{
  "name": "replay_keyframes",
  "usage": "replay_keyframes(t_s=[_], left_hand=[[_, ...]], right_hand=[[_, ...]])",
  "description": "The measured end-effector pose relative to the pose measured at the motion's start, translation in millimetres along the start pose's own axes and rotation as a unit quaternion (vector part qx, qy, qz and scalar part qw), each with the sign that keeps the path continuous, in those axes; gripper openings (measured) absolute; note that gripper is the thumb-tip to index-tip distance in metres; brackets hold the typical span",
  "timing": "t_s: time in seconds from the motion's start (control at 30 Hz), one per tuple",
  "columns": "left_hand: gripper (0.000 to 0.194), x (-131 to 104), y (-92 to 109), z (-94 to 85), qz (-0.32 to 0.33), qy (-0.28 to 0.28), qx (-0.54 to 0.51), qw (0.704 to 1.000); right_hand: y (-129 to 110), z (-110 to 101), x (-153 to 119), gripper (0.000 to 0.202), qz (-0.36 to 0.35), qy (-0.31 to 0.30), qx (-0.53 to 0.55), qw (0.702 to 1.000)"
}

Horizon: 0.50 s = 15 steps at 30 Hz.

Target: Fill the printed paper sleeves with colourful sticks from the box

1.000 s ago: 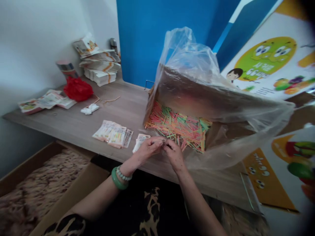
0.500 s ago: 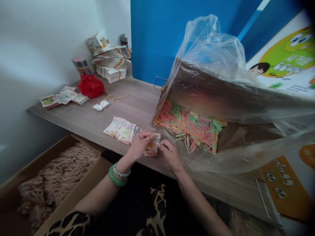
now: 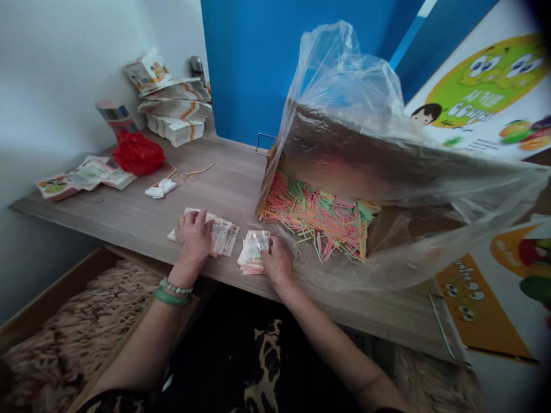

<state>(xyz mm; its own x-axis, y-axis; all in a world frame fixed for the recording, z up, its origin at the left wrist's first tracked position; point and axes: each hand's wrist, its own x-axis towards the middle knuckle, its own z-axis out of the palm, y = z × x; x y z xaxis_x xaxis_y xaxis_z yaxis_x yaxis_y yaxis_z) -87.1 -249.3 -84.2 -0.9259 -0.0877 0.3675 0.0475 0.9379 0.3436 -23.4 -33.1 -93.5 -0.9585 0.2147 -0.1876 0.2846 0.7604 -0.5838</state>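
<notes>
My left hand (image 3: 193, 238) lies with fingers apart on an overlapping row of small printed packets (image 3: 224, 238); it covers part of the row. To its right, a short stack of similar packets (image 3: 252, 255) rests near the table's front edge. My right hand (image 3: 279, 263) has curled fingers at the right edge of the stack's glossy top packet (image 3: 259, 238). Beyond that hand, many thin pink, green, yellow and orange sticks (image 3: 318, 215) lie in a large clear plastic bag (image 3: 331, 63), which lines a tipped cardboard box.
A carton (image 3: 107, 248) full of packets stands below the table's left front. On the wooden table (image 3: 232, 178) are a red plastic bag (image 3: 138, 152), a crumpled white tissue (image 3: 160, 188), flat printed packs (image 3: 88, 174) and a pile of folded paper packaging (image 3: 176, 117). A blue panel (image 3: 249, 69) rises behind.
My left hand has moved left, off the packet near my right hand, onto the row of packets. My right hand stays by the stack. The view has shifted slightly to the right.
</notes>
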Motion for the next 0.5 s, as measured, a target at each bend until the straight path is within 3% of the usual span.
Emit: replay_keyframes(t_s=[0.13, 0.2, 0.37, 0.5], left_hand=[[0.032, -14, 14, -8.8, 0.043, 0.032, -0.133, 0.990], [0.029, -24, 27, -9.7, 0.052, 0.001, -0.232, 0.971], [0.040, -43, 72, -1.6, -0.057, -0.205, -0.431, 0.877], [0.037, -43, 112, 1.6, -0.098, -0.319, -0.542, 0.771]], right_hand=[[8, -1, -2, 0.022, -0.002, 0.047, 0.028, 0.999], [13, -2, -4, 0.014, -0.010, 0.077, 0.048, 0.996], [23, -7, -7, 0.012, -0.043, 0.119, 0.198, 0.972], [25, -16, -8, 0.028, -0.039, 0.016, 0.414, 0.909]])
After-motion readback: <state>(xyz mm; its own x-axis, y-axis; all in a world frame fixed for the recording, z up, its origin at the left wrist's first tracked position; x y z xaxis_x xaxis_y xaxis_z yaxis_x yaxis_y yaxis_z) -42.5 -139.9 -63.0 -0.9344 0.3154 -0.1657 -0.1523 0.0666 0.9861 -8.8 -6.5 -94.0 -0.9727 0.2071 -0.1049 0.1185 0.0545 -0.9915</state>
